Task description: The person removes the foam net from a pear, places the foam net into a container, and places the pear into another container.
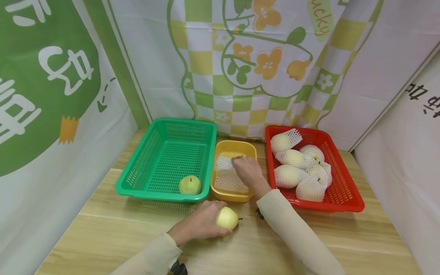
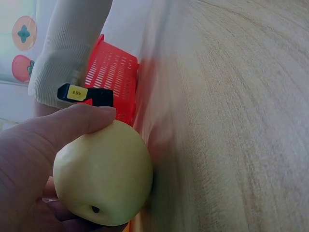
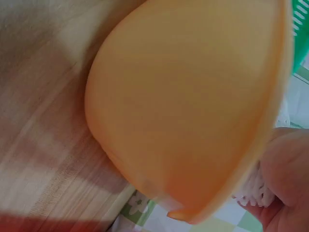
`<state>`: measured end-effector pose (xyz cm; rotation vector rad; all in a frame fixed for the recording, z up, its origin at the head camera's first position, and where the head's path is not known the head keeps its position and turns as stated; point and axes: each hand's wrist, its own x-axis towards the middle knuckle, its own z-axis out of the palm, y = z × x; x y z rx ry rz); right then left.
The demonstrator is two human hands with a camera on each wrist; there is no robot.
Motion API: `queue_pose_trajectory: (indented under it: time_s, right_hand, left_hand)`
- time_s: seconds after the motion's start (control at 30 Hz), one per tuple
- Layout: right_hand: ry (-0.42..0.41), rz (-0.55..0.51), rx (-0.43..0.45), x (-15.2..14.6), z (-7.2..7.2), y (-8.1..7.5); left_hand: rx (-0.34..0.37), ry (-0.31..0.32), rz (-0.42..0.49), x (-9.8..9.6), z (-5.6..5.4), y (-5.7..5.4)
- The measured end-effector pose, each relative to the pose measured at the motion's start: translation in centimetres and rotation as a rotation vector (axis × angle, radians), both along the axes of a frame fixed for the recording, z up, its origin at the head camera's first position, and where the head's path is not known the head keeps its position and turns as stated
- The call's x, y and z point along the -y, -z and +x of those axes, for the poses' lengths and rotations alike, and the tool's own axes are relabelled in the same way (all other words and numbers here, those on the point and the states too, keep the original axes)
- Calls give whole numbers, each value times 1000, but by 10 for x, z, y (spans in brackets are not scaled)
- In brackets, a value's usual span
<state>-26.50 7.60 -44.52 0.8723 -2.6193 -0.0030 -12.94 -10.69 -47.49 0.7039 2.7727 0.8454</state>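
Observation:
A yellow-green pear [image 1: 227, 219] with a dark stem is gripped by my left hand [image 1: 206, 221] low over the table's front. Thumb and fingers lie around the pear [image 2: 104, 171] in the left wrist view. My right hand [image 1: 249, 172] is over the yellow bin [image 1: 232, 197], its fingers curled on a white foam net sleeve [image 3: 256, 193]. More white foam netting [image 1: 230, 181] lies in that bin. In the right wrist view the yellow bin's wall [image 3: 183, 96] covers much of the scene, and part of the hand falls outside the frame.
To the left stands a green basket [image 1: 137, 193] holding one bare pear [image 1: 190, 185]. A red basket [image 1: 343, 204] on the right contains several pears in foam nets [image 1: 291, 176]. A patterned curtain [image 1: 247, 103] hangs behind the wooden table [image 1: 103, 229].

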Motion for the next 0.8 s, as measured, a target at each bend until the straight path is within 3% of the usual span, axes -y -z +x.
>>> queue_pose_trajectory:
  time_s: [0.2, 0.27, 0.4, 0.57, 0.7, 0.8]
  right_hand:
    - [-42, 122, 21, 4, -3, 8]
    - [-57, 136, 109, 4, -2, 6]
    - [-58, 159, 373, 1, 1, -3]
    - [20, 211, 709, 1, 7, -16]
    - [1, 338, 786, 2, 14, -24]
    - [-6, 324, 768, 1, 21, -29]
  left_hand:
    - [7, 1, -6, 0, 0, -1]
    - [5, 3, -11, 0, 0, -1]
    - [14, 7, -11, 0, 0, -1]
    - [22, 13, -3, 0, -1, -1]
    - [6, 17, -16, 0, -1, -1]
    - [2, 18, -19, 0, -2, -1]
